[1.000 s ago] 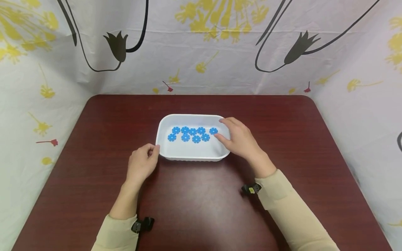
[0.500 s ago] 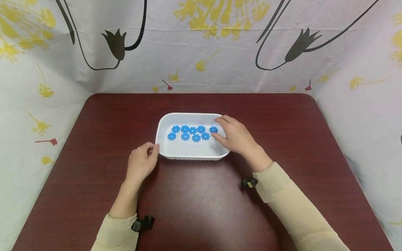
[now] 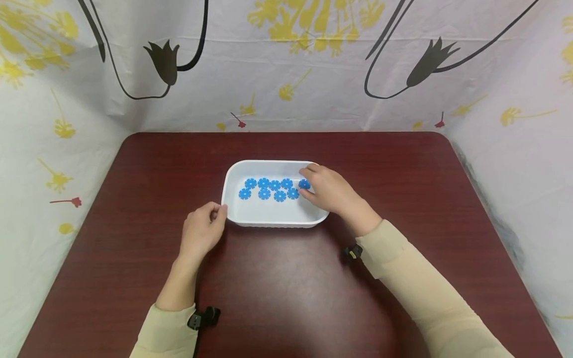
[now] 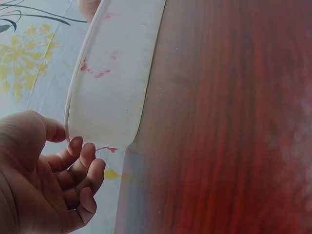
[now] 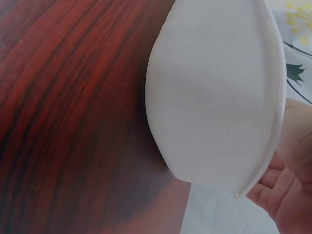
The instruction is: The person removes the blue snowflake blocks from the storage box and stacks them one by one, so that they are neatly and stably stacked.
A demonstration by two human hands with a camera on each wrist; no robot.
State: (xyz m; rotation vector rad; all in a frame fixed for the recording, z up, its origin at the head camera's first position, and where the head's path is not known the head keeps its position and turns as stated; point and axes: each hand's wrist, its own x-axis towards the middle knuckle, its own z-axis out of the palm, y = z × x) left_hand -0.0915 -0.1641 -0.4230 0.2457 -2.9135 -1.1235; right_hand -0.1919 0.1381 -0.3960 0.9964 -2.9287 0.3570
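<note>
Dark red-brown wood-grain table (image 3: 277, 278), rounded far corners, glossy sheen, white tray (image 3: 268, 214) standing on it

left hand (image 3: 201, 228) against white tray (image 3: 277, 215), right hand (image 3: 331, 190) at rightmost blue disc (image 3: 304, 184) inside

Left hand (image 3: 201, 229): fingers curled, thumb opposed to index fingertip.
Left forearm (image 3: 166, 330): angled forward and slightly inward.
Right hand (image 3: 333, 191): back upward, thumb and fingertips spaced apart.
Right forearm (image 3: 414, 276): extended diagonally forward, inward.
</note>
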